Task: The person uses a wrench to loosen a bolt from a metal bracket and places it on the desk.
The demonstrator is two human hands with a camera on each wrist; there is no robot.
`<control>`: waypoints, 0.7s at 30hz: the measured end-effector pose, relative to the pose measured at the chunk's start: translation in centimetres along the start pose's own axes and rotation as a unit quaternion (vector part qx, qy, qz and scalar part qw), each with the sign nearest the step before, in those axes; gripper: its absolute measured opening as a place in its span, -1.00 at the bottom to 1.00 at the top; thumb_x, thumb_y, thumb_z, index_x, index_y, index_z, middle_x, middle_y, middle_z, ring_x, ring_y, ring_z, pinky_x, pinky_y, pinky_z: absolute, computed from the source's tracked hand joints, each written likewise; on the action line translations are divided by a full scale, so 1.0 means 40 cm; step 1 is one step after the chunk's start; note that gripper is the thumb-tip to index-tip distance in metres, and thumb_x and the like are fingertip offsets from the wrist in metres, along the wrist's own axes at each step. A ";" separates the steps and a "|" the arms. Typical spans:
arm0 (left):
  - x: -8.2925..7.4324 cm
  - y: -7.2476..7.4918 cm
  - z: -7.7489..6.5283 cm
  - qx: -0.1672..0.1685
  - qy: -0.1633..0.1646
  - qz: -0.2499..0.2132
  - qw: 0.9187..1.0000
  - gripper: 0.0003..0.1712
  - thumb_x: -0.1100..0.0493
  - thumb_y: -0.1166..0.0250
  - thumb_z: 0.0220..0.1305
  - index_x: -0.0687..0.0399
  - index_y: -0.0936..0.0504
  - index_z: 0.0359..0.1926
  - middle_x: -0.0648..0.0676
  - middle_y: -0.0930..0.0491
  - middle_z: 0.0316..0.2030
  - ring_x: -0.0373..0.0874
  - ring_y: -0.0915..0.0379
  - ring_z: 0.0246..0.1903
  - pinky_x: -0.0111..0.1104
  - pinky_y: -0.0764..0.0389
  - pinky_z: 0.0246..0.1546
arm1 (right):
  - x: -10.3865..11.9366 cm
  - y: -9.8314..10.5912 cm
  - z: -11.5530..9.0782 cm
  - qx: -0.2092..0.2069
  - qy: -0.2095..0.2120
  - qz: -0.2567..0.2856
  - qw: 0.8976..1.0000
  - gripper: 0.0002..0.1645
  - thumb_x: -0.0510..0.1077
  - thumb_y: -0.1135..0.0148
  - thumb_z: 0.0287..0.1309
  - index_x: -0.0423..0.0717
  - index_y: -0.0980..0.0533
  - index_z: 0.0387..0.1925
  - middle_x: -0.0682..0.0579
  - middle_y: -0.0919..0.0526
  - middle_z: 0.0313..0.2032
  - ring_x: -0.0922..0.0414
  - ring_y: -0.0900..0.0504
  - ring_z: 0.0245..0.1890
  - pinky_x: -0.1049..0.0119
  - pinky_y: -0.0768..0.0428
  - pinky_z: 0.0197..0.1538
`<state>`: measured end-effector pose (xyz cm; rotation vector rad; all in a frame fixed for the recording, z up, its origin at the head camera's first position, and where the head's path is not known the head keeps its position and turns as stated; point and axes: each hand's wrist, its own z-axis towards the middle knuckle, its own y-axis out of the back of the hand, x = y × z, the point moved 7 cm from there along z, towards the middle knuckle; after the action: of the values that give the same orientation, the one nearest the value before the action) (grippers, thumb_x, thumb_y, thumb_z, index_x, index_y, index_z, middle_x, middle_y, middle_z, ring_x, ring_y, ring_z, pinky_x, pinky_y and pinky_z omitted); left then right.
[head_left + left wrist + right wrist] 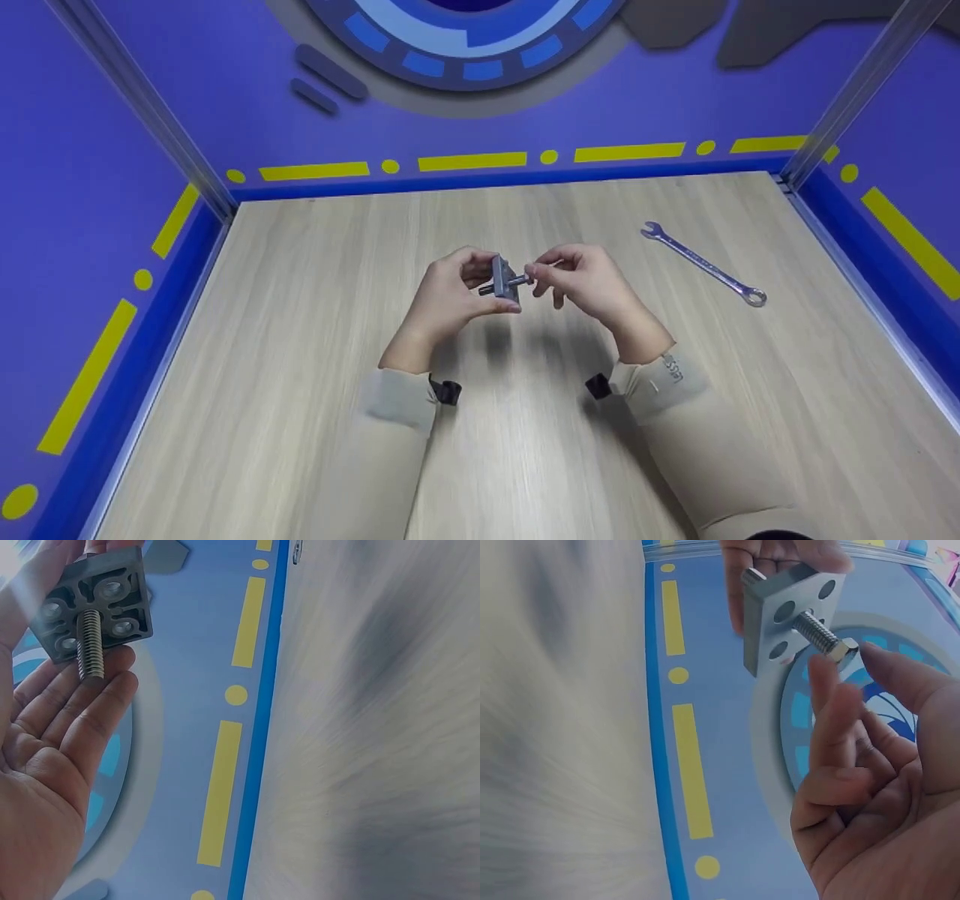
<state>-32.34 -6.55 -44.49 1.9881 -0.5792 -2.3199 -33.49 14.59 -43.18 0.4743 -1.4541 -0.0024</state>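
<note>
My left hand (448, 289) grips a small square grey plate (498, 279) by its edges, between thumb and fingers, above the table. The left wrist view shows the plate's ribbed face (101, 596) with several round holes. A threaded hex bolt (815, 631) passes through the plate's middle, and its threaded end sticks out on the ribbed side toward the left palm. On the smooth side, some thread shows between the plate and the bolt's head. My right hand (589, 281) has thumb and index fingertips at the bolt head, pinching it; the other fingers are curled.
A combination wrench (703, 264) lies on the wooden table (300, 337), to the right of the right hand. Blue printed panels (480, 135) with yellow marks stand behind and at both sides. A black strapped device (448, 392) sits at each sleeve cuff.
</note>
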 end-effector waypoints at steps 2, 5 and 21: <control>-0.001 -0.002 0.001 0.001 -0.003 0.001 1.000 -0.07 0.07 -0.90 -0.04 0.11 -0.70 0.36 0.09 -0.85 0.20 -0.03 -0.82 0.25 -0.28 -0.80 0.39 | -0.004 -0.003 0.001 0.002 -0.007 0.012 1.000 -0.69 -0.12 -0.47 0.51 -0.35 -0.78 -0.02 -0.01 -0.88 -0.39 0.18 -0.80 -0.45 0.40 -0.73 -0.45; -0.002 -0.004 0.000 0.003 -0.005 0.001 1.000 -0.07 0.08 -0.90 -0.05 0.11 -0.70 0.36 0.08 -0.85 0.20 -0.03 -0.82 0.25 -0.29 -0.80 0.39 | -0.004 -0.006 0.001 0.008 -0.007 0.015 1.000 -0.70 -0.14 -0.48 0.49 -0.37 -0.79 -0.04 0.02 -0.89 -0.39 0.20 -0.83 -0.39 0.41 -0.75 -0.44; 0.006 0.004 0.000 0.000 -0.004 -0.001 1.000 -0.08 0.06 -0.91 -0.06 0.07 -0.71 0.34 0.04 -0.86 0.17 -0.05 -0.82 0.24 -0.25 -0.80 0.40 | 0.011 -0.001 -0.005 0.010 0.032 -0.053 0.998 -0.75 -0.31 -0.62 0.25 -0.16 -0.86 -0.04 0.21 -0.78 -0.27 0.28 -0.57 -0.45 0.47 -0.47 -0.41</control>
<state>-32.40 -6.75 -44.65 1.9819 -0.5769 -2.3301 -33.23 14.49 -42.78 0.5626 -1.3657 -0.0565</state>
